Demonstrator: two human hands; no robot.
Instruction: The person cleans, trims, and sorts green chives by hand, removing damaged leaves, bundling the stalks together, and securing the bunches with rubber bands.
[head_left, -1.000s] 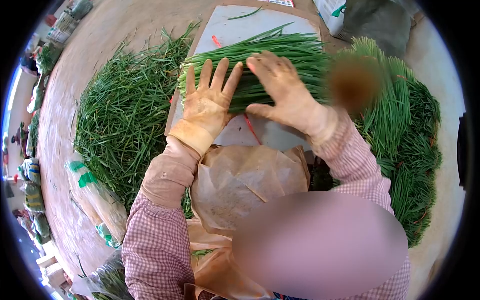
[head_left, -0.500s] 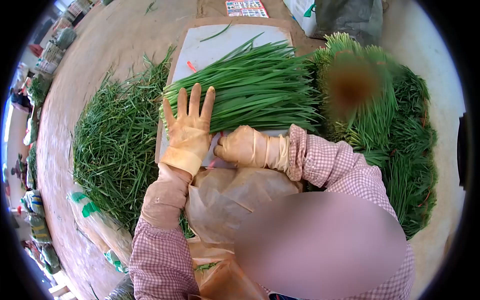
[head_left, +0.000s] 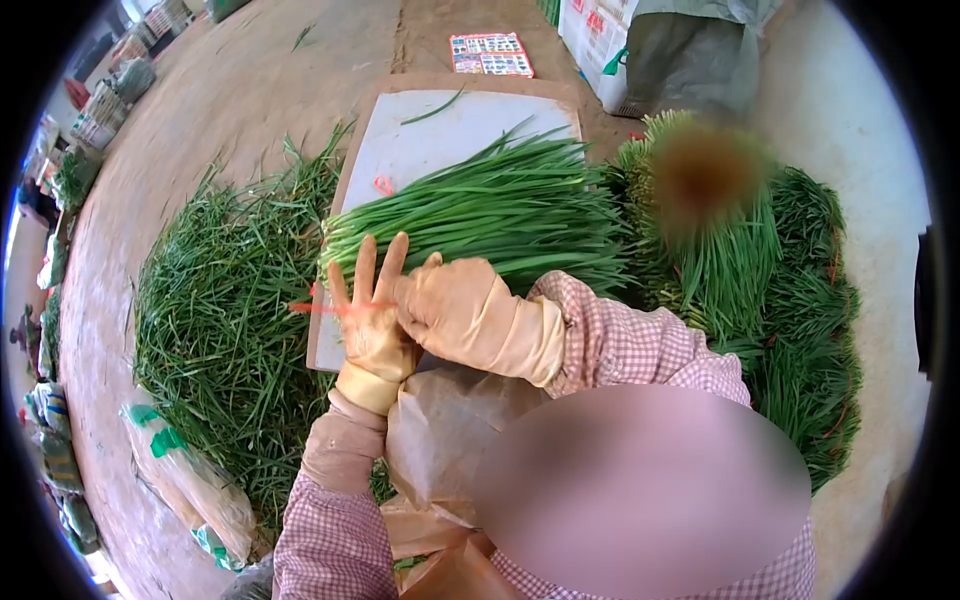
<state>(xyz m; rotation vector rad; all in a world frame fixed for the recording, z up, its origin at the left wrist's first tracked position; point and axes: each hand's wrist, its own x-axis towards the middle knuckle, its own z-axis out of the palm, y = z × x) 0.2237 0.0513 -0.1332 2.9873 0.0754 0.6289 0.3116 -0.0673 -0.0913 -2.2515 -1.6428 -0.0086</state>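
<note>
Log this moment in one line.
left hand: open, blurred red strip across it | right hand: curled, apparently holding strip | green stalks: lying on white board

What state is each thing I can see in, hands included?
Left hand: gloved, fingers extended
Red strip: across the left hand, blurred
Right hand: gloved, curled, seemingly holding the red strip
Board: flat, partly covered
Green bunch: lying on the board
Loose leaves: heaped, tangled
Bundles at right: piled together
Printed sheet: lying flat

tbh I can't read any text from here, the printed sheet (head_left: 491, 55) and white box (head_left: 598, 45) are both illegible
</note>
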